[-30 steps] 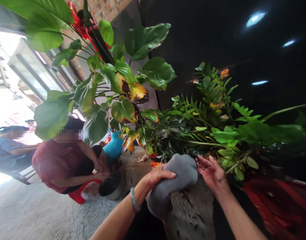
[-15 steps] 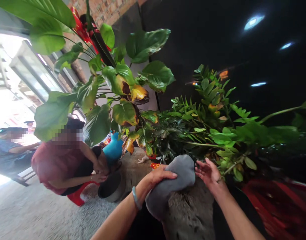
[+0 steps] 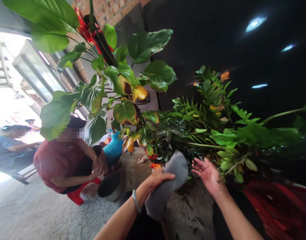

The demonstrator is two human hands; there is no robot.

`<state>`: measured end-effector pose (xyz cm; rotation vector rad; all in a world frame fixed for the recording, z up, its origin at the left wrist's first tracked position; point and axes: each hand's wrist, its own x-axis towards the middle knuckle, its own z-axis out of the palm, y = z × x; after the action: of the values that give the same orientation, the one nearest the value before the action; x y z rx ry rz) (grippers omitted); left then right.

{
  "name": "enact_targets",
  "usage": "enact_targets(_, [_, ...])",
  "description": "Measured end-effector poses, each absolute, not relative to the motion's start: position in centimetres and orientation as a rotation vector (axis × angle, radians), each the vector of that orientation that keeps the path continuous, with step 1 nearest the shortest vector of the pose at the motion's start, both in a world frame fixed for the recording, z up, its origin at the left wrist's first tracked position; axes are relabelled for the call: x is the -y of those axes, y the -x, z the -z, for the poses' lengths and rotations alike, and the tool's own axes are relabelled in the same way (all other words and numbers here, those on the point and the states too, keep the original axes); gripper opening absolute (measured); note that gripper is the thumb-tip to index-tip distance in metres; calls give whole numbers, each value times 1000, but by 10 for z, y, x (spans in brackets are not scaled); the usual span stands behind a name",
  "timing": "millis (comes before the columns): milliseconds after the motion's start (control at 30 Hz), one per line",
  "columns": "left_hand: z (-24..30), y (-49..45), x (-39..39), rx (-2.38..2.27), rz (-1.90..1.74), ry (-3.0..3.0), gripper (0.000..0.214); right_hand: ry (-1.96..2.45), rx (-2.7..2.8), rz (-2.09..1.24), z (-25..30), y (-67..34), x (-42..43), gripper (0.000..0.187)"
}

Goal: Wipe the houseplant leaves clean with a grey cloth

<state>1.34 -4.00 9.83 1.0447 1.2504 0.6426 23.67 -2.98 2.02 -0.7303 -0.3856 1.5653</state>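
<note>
My left hand [image 3: 158, 177] is closed on a grey cloth [image 3: 167, 186] and presses it against the low leaves of a bushy green plant [image 3: 207, 133]. A bangle sits on that wrist. My right hand [image 3: 207, 171] is open, palm up, fingers spread, just right of the cloth and under the plant's small leaves. It holds nothing. Both hands hover over a rough stone slab [image 3: 190, 210].
A tall plant with big leaves, some yellowed [image 3: 125, 90], stands at the left of the slab. A person in a red top [image 3: 60, 160] crouches at the left beside a dark bowl [image 3: 110, 185] and a blue object [image 3: 114, 148]. Another person [image 3: 10, 150] sits farther left.
My left hand has pushed the cloth up and left into the plant's leaves. My right hand has shifted slightly left and stays open.
</note>
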Motion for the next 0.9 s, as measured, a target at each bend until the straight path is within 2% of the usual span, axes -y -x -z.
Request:
enact_targets(67, [-99, -6, 53, -1169, -505, -1064, 33, 739, 362, -1563, -22, -239, 30, 23])
enact_targets(133, [-120, -4, 54, -1079, -524, -1093, 38, 753, 311, -1517, -26, -236, 31, 22])
enact_targets(267, [-173, -23, 28, -947, -1000, -1043, 46, 765, 339, -1482, -32, -224, 33, 31])
enact_targets(367, [-175, -42, 11, -962, -1242, -904, 43, 775, 394, -1485, -34, -219, 35, 40])
enact_targets(433, [-152, -47, 11, -1047, -1140, -887, 40, 825, 377, -1470, -35, -219, 36, 37])
enact_targets(533, [-109, -38, 28, -1143, -771, -981, 38, 1007, 299, -1445, -36, -225, 38, 30])
enact_targets(633, [-100, -20, 42, -1113, -612, -1033, 39, 1068, 290, -1485, -37, -233, 39, 29])
enact_targets(700, [-118, -13, 40, -1051, -737, -1013, 41, 1002, 336, -1517, -38, -235, 39, 31])
enact_targets(833, [-167, -24, 10, -917, -1220, -832, 37, 901, 382, -1491, -40, -228, 38, 35])
enact_targets(900, [-172, -35, -1, -911, -1339, -746, 35, 866, 384, -1490, -41, -223, 38, 32])
